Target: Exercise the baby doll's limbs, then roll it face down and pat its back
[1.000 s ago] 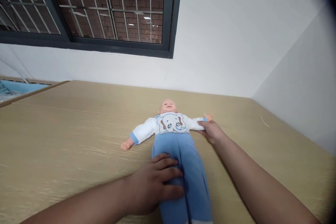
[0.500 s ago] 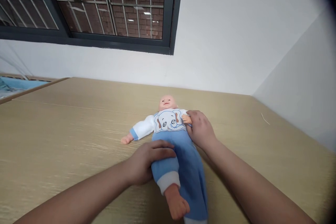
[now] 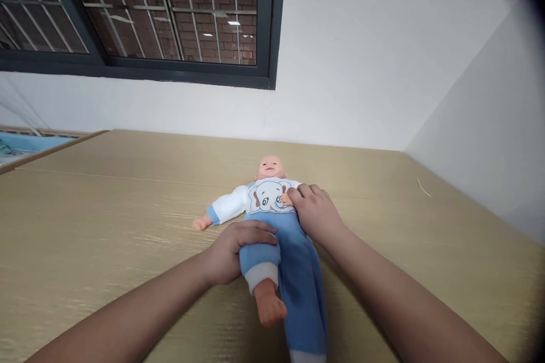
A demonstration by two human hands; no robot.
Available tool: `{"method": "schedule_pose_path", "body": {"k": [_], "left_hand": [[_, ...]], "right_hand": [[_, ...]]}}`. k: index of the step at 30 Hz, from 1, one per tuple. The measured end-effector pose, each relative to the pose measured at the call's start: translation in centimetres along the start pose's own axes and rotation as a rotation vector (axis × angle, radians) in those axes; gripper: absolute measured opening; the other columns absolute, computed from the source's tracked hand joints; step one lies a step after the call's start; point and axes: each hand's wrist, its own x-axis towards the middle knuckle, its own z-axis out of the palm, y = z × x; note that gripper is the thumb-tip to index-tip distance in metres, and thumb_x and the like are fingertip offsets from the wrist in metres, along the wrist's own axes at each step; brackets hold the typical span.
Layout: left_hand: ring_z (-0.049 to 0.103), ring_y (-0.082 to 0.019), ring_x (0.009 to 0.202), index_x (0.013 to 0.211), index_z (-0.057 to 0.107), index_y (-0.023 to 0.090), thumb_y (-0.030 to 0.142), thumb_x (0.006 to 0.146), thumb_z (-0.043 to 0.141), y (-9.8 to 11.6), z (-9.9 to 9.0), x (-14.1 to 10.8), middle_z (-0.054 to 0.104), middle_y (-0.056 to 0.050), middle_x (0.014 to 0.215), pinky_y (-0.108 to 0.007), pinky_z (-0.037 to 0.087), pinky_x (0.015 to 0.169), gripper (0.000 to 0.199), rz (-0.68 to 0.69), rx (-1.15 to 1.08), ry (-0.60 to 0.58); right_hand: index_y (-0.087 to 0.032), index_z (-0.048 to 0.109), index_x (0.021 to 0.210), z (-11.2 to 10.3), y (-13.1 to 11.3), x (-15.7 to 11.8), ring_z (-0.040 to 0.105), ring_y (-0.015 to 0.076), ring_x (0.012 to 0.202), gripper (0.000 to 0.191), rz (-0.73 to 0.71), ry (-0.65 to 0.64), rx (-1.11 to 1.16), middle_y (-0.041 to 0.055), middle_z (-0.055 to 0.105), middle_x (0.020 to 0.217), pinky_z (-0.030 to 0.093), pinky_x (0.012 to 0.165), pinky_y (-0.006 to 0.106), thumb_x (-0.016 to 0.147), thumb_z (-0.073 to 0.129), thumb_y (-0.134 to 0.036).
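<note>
A baby doll (image 3: 293,261) lies on its back on the wood-grain tabletop, head away from me. It wears a white top with an elephant face and blue trousers. My left hand (image 3: 242,247) is wrapped round the doll's bent leg at the left, the bare foot sticking out toward me below the cuff. At the doll's other side, my right hand (image 3: 317,210) is closed round its arm, whose small hand rests on the elephant picture. The doll's free arm stretches out to the left on the table. Its straight leg runs toward the bottom edge.
The tabletop (image 3: 106,210) meets a white wall (image 3: 340,68) at the back and right. A dark-framed window (image 3: 179,71) with metal bars is above. A thin pale strip (image 3: 423,188) lies at the right, and a blue item (image 3: 34,142) shows beyond the left edge.
My right hand has brought the doll's arm inward across the elephant picture. The bent leg in my left hand has shifted slightly up and left, and the whole view has shifted a little.
</note>
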Motion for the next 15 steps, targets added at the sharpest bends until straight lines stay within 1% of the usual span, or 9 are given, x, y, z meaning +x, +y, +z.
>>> {"method": "schedule_pose_path", "body": {"k": [2,5,7,8,10,11,13,15], "left_hand": [[0.062,-0.024,0.116,0.119,0.07,0.025,0.025,0.09,0.069,0.3,0.0,-0.2,0.064,-0.008,0.129,-0.039,0.051,0.101,0.029,0.037,0.031,0.009],[0.06,-0.024,0.119,0.127,0.063,0.026,0.023,0.087,0.07,1.2,0.1,-0.6,0.062,-0.009,0.13,-0.038,0.051,0.1,0.041,0.105,0.077,0.003],[0.059,-0.024,0.12,0.132,0.059,0.026,0.022,0.086,0.07,1.7,0.3,-1.0,0.059,-0.01,0.134,-0.036,0.051,0.1,0.047,0.146,0.111,-0.019],[0.058,-0.025,0.121,0.133,0.058,0.026,0.021,0.086,0.07,1.8,0.4,-1.2,0.058,-0.01,0.135,-0.036,0.051,0.1,0.049,0.166,0.132,-0.034],[0.057,-0.025,0.122,0.134,0.057,0.026,0.022,0.086,0.07,2.0,0.7,-1.5,0.055,-0.011,0.137,-0.036,0.05,0.101,0.05,0.217,0.172,-0.043],[0.056,-0.025,0.123,0.134,0.057,0.026,0.023,0.086,0.07,2.1,0.8,-1.6,0.055,-0.011,0.137,-0.037,0.05,0.101,0.05,0.245,0.193,-0.041],[0.055,-0.026,0.125,0.133,0.057,0.025,0.026,0.086,0.071,2.2,1.0,-1.7,0.054,-0.011,0.137,-0.039,0.048,0.104,0.049,0.295,0.243,-0.046],[0.052,-0.027,0.127,0.13,0.058,0.025,0.025,0.084,0.07,2.6,1.0,-1.8,0.054,-0.01,0.138,-0.043,0.044,0.109,0.048,0.326,0.311,-0.083]], "right_hand": [[-0.02,0.062,0.12,0.5,0.5,0.0,0.052,0.0273,0.092,0.029,0.02,0.043,0.08,0.0114,0.062,0.101,0.039,0.083,0.038,0.094,0.05,-0.014],[-0.018,0.061,0.115,1.5,1.8,-0.2,0.055,0.0268,0.098,0.029,0.096,0.151,0.305,0.0105,0.063,0.107,0.041,0.087,0.037,0.087,0.055,-0.015],[-0.019,0.06,0.113,2.3,2.9,-0.4,0.058,0.0253,0.098,0.03,0.205,0.216,0.494,0.0079,0.064,0.109,0.044,0.085,0.035,0.083,0.059,-0.02],[-0.02,0.06,0.111,2.7,3.4,-0.4,0.06,0.0241,0.096,0.029,0.274,0.242,0.589,0.0059,0.065,0.106,0.045,0.082,0.034,0.082,0.06,-0.022],[-0.022,0.059,0.108,3.7,4.5,-0.5,0.061,0.0221,0.09,0.029,0.402,0.288,0.777,0.0023,0.066,0.101,0.045,0.078,0.032,0.08,0.063,-0.027],[-0.023,0.059,0.107,4.2,5.0,-0.4,0.061,0.0217,0.09,0.029,0.453,0.322,0.866,0.0016,0.066,0.1,0.045,0.079,0.032,0.079,0.064,-0.029],[-0.022,0.06,0.103,5.3,6.0,-0.3,0.061,0.0219,0.093,0.03,0.531,0.385,1.039,0.0019,0.065,0.102,0.045,0.082,0.033,0.075,0.067,-0.029],[-0.02,0.061,0.096,6.3,6.8,-0.1,0.059,0.0218,0.092,0.028,0.583,0.414,1.169,0.0027,0.064,0.101,0.045,0.082,0.032,0.072,0.069,-0.03]]}}
